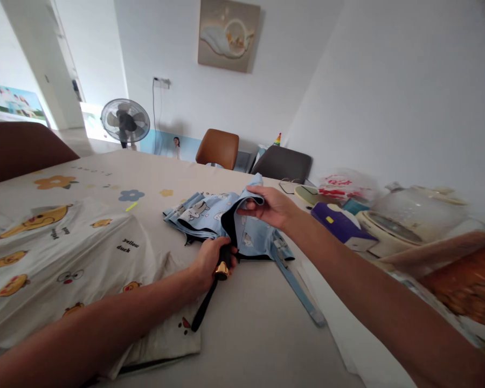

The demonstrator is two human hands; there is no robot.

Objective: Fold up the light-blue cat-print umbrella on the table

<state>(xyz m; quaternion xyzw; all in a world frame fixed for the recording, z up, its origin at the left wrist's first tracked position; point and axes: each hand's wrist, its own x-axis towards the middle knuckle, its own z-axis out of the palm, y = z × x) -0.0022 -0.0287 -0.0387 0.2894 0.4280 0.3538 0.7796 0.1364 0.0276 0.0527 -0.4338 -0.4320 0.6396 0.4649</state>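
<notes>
A light blue umbrella (202, 211) with white animal prints and a black lining is loosely folded on the table, its canopy pointing away. My left hand (214, 261) is wrapped round its black handle, which has a gold end (222, 270) and a hanging black wrist loop (204, 310). My right hand (267, 206) pinches one canopy fold and holds it raised. A blue closing strap (301, 293) trails from the canopy toward the right front. Left of the umbrella, a white cloth with yellow ducks (101, 258) lies spread out.
Along the table's right side are a purple box (339, 223), eyeglasses (293, 186), a plastic bag (345, 183), a glass-lidded pot (420, 210) and an orange-brown package (469, 275). Behind the table (178, 178) are a brown chair (218, 148), a dark chair (283, 164) and a fan (125, 121).
</notes>
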